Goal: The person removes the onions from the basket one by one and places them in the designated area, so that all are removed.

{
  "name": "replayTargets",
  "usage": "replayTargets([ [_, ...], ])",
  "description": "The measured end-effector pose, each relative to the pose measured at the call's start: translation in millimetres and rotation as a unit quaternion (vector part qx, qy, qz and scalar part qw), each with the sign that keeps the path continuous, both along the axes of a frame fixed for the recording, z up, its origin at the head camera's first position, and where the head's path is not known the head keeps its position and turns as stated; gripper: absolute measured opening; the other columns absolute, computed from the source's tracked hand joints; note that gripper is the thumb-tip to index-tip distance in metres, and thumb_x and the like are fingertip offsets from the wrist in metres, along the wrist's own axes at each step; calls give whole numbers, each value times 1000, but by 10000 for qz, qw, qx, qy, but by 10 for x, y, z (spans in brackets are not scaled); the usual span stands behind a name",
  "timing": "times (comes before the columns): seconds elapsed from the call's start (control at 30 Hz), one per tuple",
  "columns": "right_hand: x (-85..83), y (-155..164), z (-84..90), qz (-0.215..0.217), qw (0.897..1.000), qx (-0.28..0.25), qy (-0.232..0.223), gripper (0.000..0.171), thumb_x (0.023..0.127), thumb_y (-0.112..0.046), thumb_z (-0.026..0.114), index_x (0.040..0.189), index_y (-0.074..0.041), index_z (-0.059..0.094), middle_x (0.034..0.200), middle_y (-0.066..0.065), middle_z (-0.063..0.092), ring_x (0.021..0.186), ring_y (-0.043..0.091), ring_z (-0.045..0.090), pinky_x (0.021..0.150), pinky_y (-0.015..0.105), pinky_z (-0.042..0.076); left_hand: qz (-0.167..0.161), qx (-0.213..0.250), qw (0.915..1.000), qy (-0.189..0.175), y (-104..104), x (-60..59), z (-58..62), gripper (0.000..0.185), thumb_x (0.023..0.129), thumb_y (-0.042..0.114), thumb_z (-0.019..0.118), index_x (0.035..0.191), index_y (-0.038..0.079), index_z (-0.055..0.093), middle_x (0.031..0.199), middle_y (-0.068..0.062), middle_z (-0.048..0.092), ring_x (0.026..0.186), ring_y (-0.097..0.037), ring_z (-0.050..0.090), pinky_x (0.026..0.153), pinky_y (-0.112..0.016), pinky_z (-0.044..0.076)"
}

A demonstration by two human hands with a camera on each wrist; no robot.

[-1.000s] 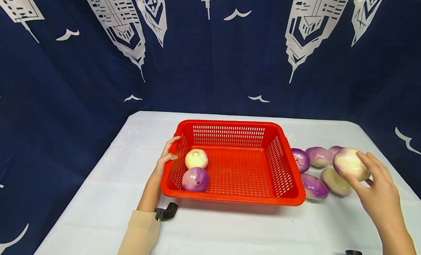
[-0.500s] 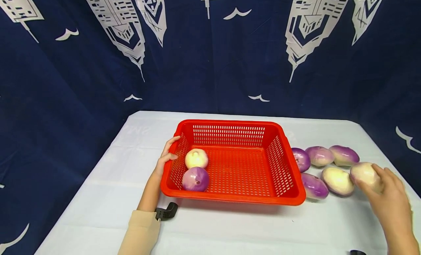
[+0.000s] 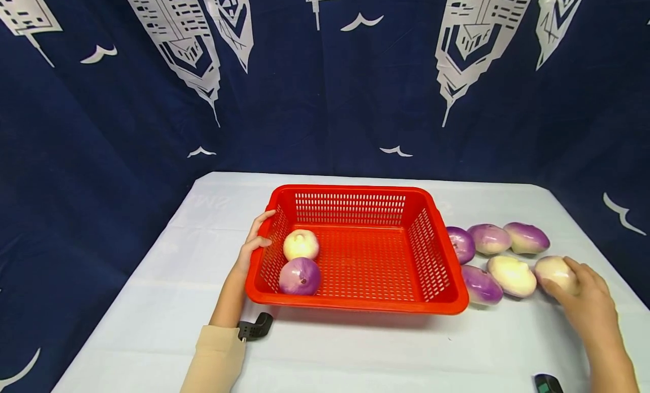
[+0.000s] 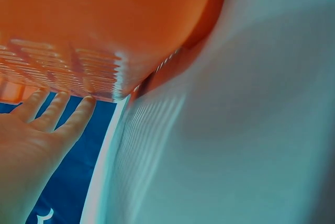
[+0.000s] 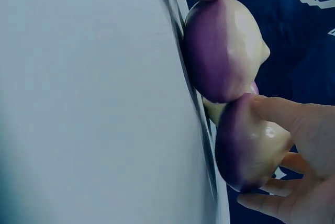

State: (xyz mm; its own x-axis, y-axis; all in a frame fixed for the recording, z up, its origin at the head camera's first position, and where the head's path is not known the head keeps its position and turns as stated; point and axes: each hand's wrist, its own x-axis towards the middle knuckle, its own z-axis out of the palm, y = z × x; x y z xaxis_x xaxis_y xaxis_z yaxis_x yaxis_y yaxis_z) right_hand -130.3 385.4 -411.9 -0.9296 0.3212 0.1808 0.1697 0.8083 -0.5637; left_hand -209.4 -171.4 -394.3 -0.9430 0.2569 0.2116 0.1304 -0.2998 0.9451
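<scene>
My left hand (image 3: 255, 242) rests against the left side of a red plastic basket (image 3: 355, 305), its fingertips at the rim. In the left wrist view its straight fingers (image 4: 52, 111) reach the slotted outer wall. At the far right, my right hand (image 3: 589, 303) holds a purple-and-white turnip (image 3: 556, 273), down at table level beside another turnip (image 3: 512, 276). In the right wrist view the thumb lies along the top of the held turnip (image 5: 246, 145) and the fingers are on its far side. Inside the basket sit a pale turnip (image 3: 301, 245) and a purple one (image 3: 299, 276).
Several more turnips, including a purple one (image 3: 481, 285) and a two-toned one (image 3: 526, 238), lie in two rows right of the basket. A white cloth (image 3: 355, 353) covers the table. A dark blue printed curtain (image 3: 325, 100) hangs behind.
My right hand has lowered the turnip to the right end of the front row, beside the pale turnip. The left hand and basket have stayed put.
</scene>
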Motion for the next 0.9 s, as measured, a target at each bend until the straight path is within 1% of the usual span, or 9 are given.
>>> replayTargets([
  [0.1, -29, 2, -34, 207, 9997, 96, -101, 67, 90, -31, 50, 140, 3, 21, 140, 38, 11, 129, 55, 9, 94, 70, 12, -19, 7, 10000, 20, -3, -5, 2, 66, 71, -8, 22, 134, 10, 25, 135, -10, 23, 113, -22, 33, 89, -27, 38],
  [0.23, -41, -5, -59, 347, 9990, 225, -155, 68, 90, -32, 50, 141, 2, 20, 141, 38, 10, 126, 59, 10, 92, 71, 13, -14, 30, 10000, 2, -3, -6, 5, 66, 71, -8, 22, 134, 10, 25, 136, -11, 23, 113, -23, 33, 88, -27, 38],
  [0.33, -27, -10, -68, 361, 9990, 239, -137, 69, 90, -33, 50, 141, 2, 18, 141, 37, 9, 125, 60, 10, 92, 72, 13, 6, 3, 10000, -19, -4, -2, 2, 66, 71, -8, 23, 135, 10, 25, 136, -11, 23, 113, -23, 33, 88, -26, 38],
  [0.5, -29, 3, -72, 386, 9991, 185, -37, 69, 90, -31, 50, 141, 2, 18, 142, 37, 8, 127, 58, 7, 94, 71, 11, 53, -28, 10000, -68, -7, -4, -13, 66, 71, -7, 24, 135, 10, 25, 136, -10, 23, 113, -23, 34, 87, -25, 39],
  [0.67, -35, 2, -49, 346, 9992, 193, 82, 68, 89, -29, 50, 141, 3, 19, 142, 37, 8, 129, 57, 7, 97, 70, 10, 55, -37, 9999, -112, -10, -14, -25, 65, 71, -5, 24, 134, 11, 25, 136, -11, 23, 113, -24, 34, 86, -26, 39],
  [0.77, -21, -33, -13, 204, 9996, 191, 53, 69, 89, -31, 51, 141, 2, 18, 144, 34, 6, 129, 57, 6, 97, 70, 9, 43, -50, 9999, -110, -13, -14, -26, 65, 71, -5, 24, 134, 12, 26, 136, -11, 23, 113, -25, 33, 86, -26, 39],
  [0.9, -1, -110, 63, 38, 9996, 241, 107, 70, 90, -33, 50, 143, -2, 17, 147, 30, 3, 132, 53, 3, 101, 68, 3, 20, -36, 9999, -99, -18, -15, -23, 65, 71, -5, 24, 133, 13, 27, 135, -11, 23, 113, -24, 34, 86, -27, 40],
])
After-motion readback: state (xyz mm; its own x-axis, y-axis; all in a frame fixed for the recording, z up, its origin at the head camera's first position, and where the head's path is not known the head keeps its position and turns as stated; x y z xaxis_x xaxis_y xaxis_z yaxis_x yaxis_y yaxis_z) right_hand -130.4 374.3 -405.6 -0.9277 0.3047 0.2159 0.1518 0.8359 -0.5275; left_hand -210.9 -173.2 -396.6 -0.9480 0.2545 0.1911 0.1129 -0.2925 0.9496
